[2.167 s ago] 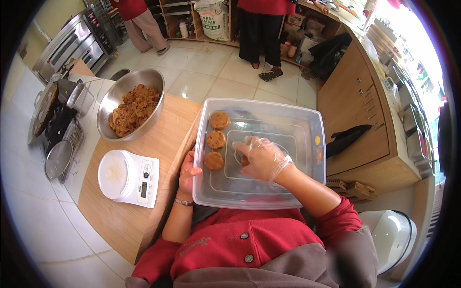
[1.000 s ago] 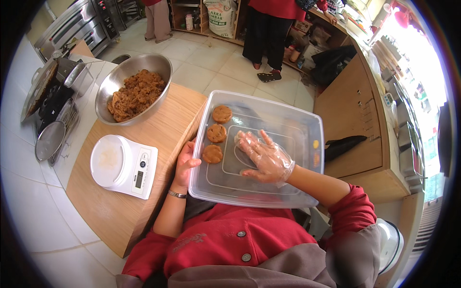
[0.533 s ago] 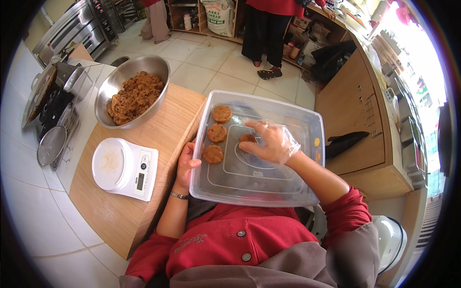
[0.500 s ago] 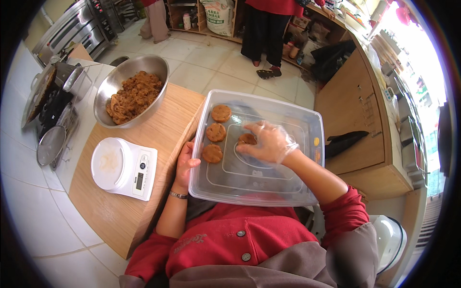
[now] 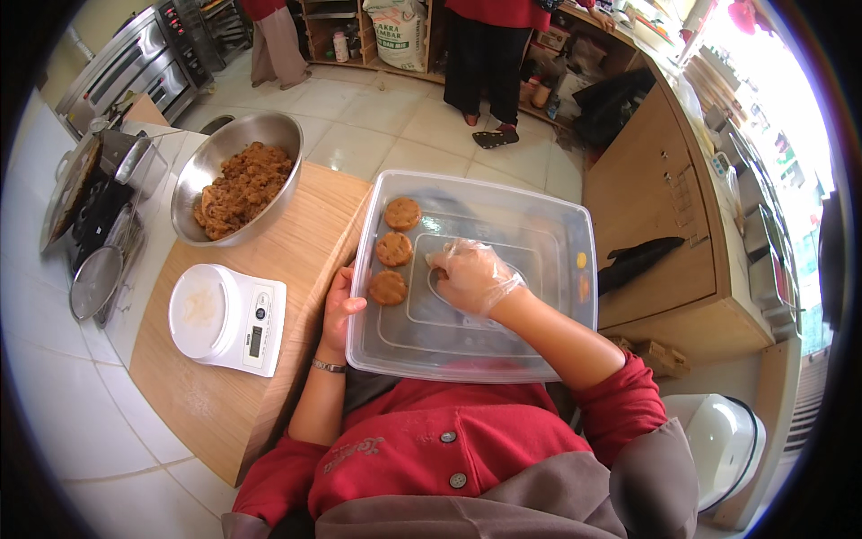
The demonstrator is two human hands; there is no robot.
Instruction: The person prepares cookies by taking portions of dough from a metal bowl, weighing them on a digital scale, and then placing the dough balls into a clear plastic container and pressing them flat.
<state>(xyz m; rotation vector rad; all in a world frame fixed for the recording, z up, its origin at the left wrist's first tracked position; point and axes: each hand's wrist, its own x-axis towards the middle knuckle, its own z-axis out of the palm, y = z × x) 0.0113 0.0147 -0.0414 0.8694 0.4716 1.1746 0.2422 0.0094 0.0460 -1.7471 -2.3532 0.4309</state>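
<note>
a clear plastic tray [image 5: 539, 225] lies flat, three round brown patties [image 5: 393, 249] lined along its left side.

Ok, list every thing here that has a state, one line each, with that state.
Clear plastic tray: lidless, held level, partly over the wooden table's edge.
Patties: three, flat in a column at the tray's left side.
Right hand: gloved, resting inside the tray, fingers curled.
Left hand: bare, gripping the tray's left edge.
Metal bowl: holds brown mixture, roughly half full.
Kitchen scale: nothing on its platform.
Wooden table: carries bowl and scale.
</note>
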